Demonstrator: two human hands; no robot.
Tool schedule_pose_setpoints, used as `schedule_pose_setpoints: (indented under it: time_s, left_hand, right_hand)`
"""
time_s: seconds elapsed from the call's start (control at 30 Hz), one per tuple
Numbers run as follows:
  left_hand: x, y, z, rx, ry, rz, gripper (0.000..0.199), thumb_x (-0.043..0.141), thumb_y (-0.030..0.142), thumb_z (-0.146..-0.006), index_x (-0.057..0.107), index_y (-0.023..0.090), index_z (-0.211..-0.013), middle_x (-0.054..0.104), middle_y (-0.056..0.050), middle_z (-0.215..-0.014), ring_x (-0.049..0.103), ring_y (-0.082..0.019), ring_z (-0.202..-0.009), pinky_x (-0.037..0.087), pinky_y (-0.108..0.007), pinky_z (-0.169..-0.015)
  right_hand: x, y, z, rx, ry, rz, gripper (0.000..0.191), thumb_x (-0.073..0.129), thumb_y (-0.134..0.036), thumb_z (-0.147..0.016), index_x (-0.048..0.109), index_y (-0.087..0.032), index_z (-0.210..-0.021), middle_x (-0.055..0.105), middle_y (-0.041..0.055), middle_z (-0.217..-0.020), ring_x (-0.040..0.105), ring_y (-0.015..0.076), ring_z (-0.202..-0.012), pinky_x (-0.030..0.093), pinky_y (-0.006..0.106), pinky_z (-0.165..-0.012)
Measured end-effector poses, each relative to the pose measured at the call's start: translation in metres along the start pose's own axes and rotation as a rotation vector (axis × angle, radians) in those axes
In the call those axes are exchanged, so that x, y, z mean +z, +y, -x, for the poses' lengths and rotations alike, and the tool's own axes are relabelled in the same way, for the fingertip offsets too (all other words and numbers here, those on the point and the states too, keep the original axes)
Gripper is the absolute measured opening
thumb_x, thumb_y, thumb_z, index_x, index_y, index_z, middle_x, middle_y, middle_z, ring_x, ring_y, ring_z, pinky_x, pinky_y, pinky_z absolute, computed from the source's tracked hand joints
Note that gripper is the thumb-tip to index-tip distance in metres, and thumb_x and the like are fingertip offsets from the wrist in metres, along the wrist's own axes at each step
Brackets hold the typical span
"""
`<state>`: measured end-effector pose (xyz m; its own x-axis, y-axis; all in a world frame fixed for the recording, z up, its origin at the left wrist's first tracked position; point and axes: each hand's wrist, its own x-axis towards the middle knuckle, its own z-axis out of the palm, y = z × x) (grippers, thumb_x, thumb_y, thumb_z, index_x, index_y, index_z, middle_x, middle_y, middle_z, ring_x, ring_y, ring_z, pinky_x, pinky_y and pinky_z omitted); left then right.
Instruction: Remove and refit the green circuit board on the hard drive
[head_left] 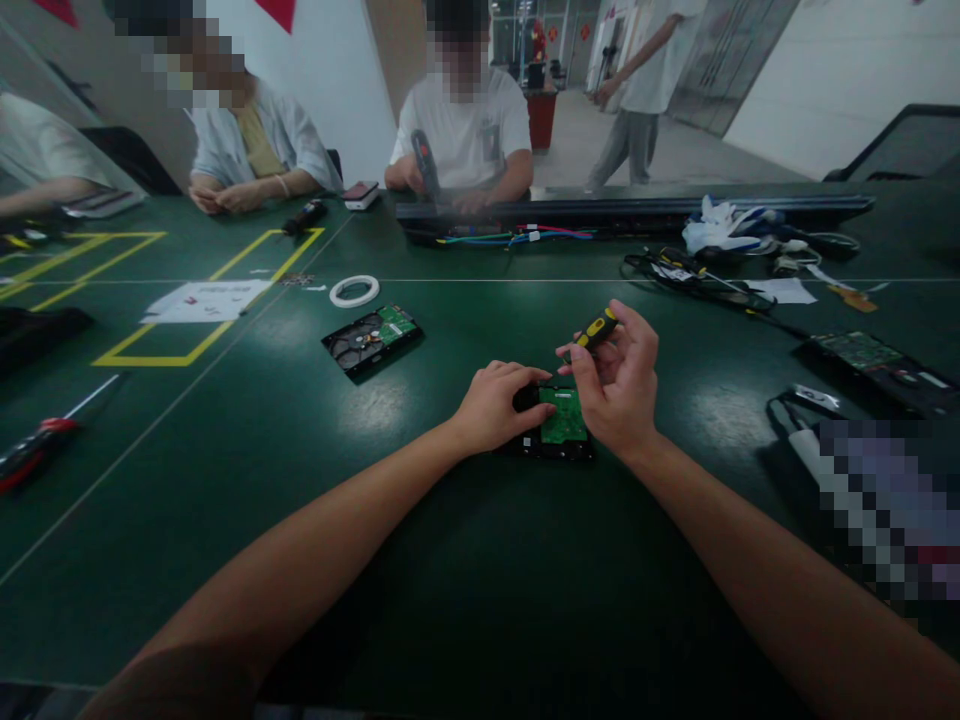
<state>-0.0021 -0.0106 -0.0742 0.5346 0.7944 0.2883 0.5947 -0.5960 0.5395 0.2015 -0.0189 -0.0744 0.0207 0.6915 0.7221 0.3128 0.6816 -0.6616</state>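
Green table (360, 560), black hard drive (564, 417) lying flat near middle, circuit board side up. Left hand (491, 408) over its left end, thumb on board, can't really tell if it's gripping. Right hand (624, 392) got yellow-black tool handle (598, 328) pinched in fingers, tilted, near drive's far right corner. Second drive (373, 341) further left, white ring (355, 292) just beyond, red-black screwdriver (36, 450) way off left
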Motion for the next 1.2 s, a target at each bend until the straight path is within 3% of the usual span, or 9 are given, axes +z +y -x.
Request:
schedule_pose_setpoints:
  time_s: [0.2, 0.9, 1.2]
  left_hand:
    - [-0.001, -0.001, -0.005, -0.025, -0.052, 0.003, 0.040, 0.075, 0.048, -0.092, 0.071, 0.029, -0.127, 0.075, -0.006, -0.120, 0.066, -0.030, -0.112, 0.050, -0.052, -0.102]
    - [0.003, 0.008, -0.006, -0.046, -0.026, -0.041, 0.034, 0.074, 0.044, -0.094, 0.070, 0.026, -0.124, 0.076, -0.005, -0.117, 0.067, -0.030, -0.110, 0.050, -0.051, -0.100]
    - [0.004, 0.006, -0.005, -0.058, -0.018, -0.036, 0.034, 0.076, 0.045, -0.093, 0.070, 0.027, -0.122, 0.076, -0.004, -0.117, 0.067, -0.029, -0.111, 0.050, -0.051, -0.101]
  right_hand:
    - [0.000, -0.001, 0.001, -0.011, -0.013, 0.008, 0.065, 0.063, -0.033, -0.105, 0.029, -0.040, -0.160, 0.062, 0.0090, -0.136, 0.077, 0.0246, -0.103, 0.073, 0.044, -0.077]
    - [0.000, -0.002, 0.001, -0.055, -0.006, 0.067, 0.066, 0.063, -0.036, -0.104, 0.032, -0.041, -0.161, 0.053, 0.0115, -0.154, 0.077, 0.0252, -0.105, 0.074, 0.044, -0.077]
    - [0.001, -0.001, 0.001, -0.048, -0.019, 0.030, 0.066, 0.068, -0.032, -0.101, 0.035, -0.043, -0.157, 0.058, 0.0086, -0.145, 0.078, 0.0239, -0.099, 0.074, 0.044, -0.075]
